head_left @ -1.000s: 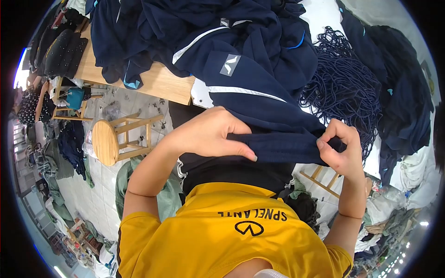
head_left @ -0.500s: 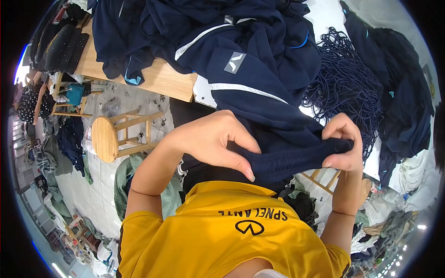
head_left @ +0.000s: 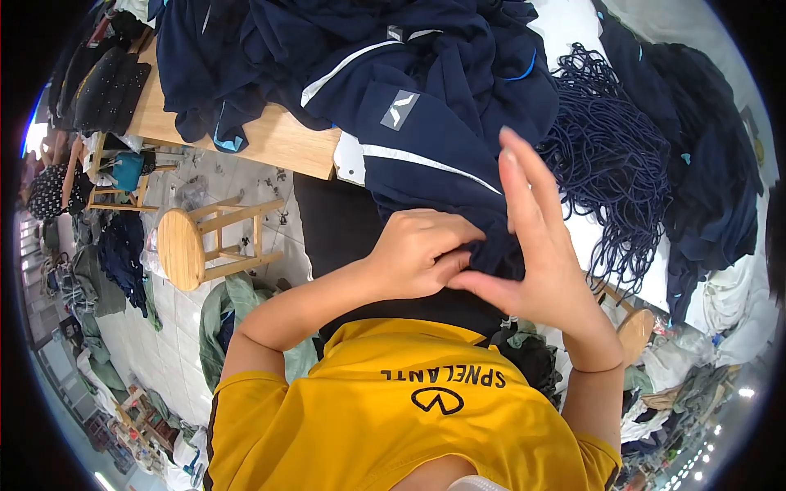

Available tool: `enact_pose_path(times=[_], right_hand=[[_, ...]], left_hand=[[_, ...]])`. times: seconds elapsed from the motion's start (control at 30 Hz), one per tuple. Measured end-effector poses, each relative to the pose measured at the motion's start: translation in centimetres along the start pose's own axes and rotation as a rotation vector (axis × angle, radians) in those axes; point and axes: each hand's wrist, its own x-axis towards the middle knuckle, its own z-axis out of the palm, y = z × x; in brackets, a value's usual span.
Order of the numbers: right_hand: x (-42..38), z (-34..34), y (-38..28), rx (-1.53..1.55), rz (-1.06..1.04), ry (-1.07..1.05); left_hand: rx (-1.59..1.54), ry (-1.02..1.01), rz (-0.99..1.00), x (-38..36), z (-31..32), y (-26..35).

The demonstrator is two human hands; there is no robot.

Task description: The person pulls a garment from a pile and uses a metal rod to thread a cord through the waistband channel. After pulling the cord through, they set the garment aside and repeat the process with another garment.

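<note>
Navy fabric of a garment (head_left: 442,168) with a white stripe and a grey logo patch hangs over the table edge towards me. Its gathered end bunches between my two hands. My left hand (head_left: 422,254) is closed, thumb and fingers pinching the edge of that fabric. Close by on the right, my right hand (head_left: 544,254) is spread, its fingers pointing up and its thumb reaching across to the left fingertips. Part of the fabric is hidden behind my right hand.
Navy cords (head_left: 610,155) lie tangled on the white surface at right, beside more dark garments (head_left: 712,155). A wooden tabletop (head_left: 286,143) bears the navy pile. A round wooden stool (head_left: 182,249) stands at left. Someone in dotted clothing (head_left: 57,190) is at far left.
My right hand has let go of the stretched band, opened and moved left towards my left hand. The band is no longer stretched and now bunches at my left fingers.
</note>
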Motion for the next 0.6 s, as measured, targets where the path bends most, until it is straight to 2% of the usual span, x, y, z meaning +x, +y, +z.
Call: enact_pose_path(times=[0.07, 0.13, 0.2, 0.23, 0.27, 0.3, 0.33, 0.4, 0.43, 0.47, 0.5, 0.6], right_hand=[[0.4, 0.4, 1.6, -0.009, -0.007, 0.027], [0.1, 0.4, 3.9, -0.164, 0.06, 0.037], [-1.1, 0.1, 6.7, -0.406, 0.181, 0.029], [-2.5, 0.0, 8.9, -0.474, 0.245, 0.158], [-3.7, 0.2, 10.9, -0.544, 0.302, 0.287], [-4.7, 0.4, 11.1, -0.418, 0.371, 0.3], [-5.3, 1.2, 9.7, -0.367, 0.346, 0.255], [-5.3, 3.1, 6.4, -0.265, 0.017, 0.183], [-4.7, 3.7, 5.7, -0.238, -0.161, 0.215], [-4.2, 3.8, 5.2, -0.217, -0.342, 0.248], [-3.9, 3.1, 4.1, -0.236, -0.386, 0.291], [-1.8, 0.5, 2.2, -0.274, -0.519, 0.601]], left_hand=[[0.105, 0.085, 0.027, -0.4, 0.3, -0.6], [0.416, 0.188, 0.256, 0.1, -1.2, -1.3], [0.891, 0.104, 0.148, -0.1, -5.7, -1.0], [1.255, 0.1, 0.123, 0.1, -8.8, -0.1], [1.23, 0.315, 0.307, -0.3, -12.3, -1.9], [1.203, 0.413, 0.431, -0.3, -15.3, -2.7], [1.205, 0.367, 0.428, 0.2, -16.5, -1.5], [1.242, 0.407, 0.514, 2.0, -18.6, -0.4], [1.273, 0.469, 0.566, 3.5, -19.2, 0.3], [1.242, 0.548, 0.701, 5.6, -19.9, 0.8], [1.192, 0.569, 0.849, 7.8, -19.9, 1.9], [1.291, 0.309, 0.898, 11.1, -16.3, 5.3]])
